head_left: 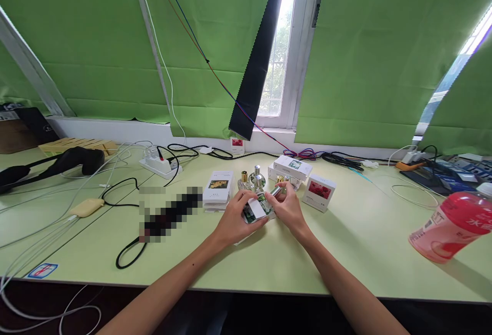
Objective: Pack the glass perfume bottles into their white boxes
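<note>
My left hand grips a small white carton with a green print, its flap open, low over the pale green table. My right hand pinches a small bottle with a silver cap at the carton's open end. Just behind my hands stand several small perfume bottles with gold and silver caps. A stack of white boxes with a yellow flower picture lies to the left. A box with a red rose picture stands to the right.
A pink drink bottle lies tilted at the right. More white cartons sit behind the bottles. A power strip, black cables, a black headset and a blurred dark object occupy the left. Green blinds cover the windows.
</note>
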### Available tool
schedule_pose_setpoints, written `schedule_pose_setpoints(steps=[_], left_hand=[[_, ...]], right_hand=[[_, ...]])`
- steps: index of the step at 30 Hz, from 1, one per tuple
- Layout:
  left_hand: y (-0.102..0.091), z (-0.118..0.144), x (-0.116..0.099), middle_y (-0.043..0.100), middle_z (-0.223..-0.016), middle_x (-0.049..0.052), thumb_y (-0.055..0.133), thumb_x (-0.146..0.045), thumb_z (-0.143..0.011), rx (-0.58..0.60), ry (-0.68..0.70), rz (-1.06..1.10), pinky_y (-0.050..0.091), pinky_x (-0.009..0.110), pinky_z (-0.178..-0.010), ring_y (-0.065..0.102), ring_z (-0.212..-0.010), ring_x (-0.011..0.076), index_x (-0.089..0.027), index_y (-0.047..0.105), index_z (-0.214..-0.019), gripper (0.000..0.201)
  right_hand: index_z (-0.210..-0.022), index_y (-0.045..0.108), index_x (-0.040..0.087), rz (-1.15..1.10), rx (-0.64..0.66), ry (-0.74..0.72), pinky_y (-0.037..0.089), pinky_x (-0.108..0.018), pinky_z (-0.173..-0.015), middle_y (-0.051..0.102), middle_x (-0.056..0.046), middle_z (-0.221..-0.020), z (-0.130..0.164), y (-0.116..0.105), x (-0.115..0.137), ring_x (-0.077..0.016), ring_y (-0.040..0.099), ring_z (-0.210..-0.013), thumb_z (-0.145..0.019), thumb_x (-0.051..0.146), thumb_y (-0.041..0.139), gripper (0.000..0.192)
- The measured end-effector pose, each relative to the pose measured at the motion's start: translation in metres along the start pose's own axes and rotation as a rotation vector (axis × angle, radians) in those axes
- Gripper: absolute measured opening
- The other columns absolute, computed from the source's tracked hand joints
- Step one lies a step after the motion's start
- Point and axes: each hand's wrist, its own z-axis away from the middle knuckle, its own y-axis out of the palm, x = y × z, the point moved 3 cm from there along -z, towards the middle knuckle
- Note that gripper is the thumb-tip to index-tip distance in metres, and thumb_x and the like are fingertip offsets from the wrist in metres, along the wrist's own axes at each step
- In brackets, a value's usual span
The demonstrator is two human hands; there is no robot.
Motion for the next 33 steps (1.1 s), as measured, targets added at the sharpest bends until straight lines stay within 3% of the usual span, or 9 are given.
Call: schedule_pose_setpoints(steps=[24,33], left_hand=[[0.0016,-0.0012,-0.0001,0.067,-0.111,0.007,0.079,-0.037,-0.078,0.000,-0.008,0.012,0.056,0.040,-0.088,0.067,-0.103,0.0254,-0.024,0.061,-0.111,0.040],[0.0014,-0.0006,-0.0005,0.067,-0.111,0.006,0.080,-0.036,-0.077,0.004,-0.019,0.011,0.056,0.038,-0.088,0.067,-0.103,0.0249,-0.024,0.061,-0.112,0.042]], right_hand=[[-0.080,0.056,0.022,0.022,0.079,-0.033,0.042,-0.027,-0.053,0.068,-0.002,-0.064,-0.0023,0.0037,-0.0042,-0.0193,0.063,-0.059,-0.075,0.052,0.075,0.037],[-0.073,0.063,0.020,-0.001,0.099,-0.061,0.052,-0.030,-0.058,0.069,-0.005,-0.068,-0.0016,0.0053,0.0003,-0.0199,0.066,-0.063,-0.077,0.051,0.071,0.033]])
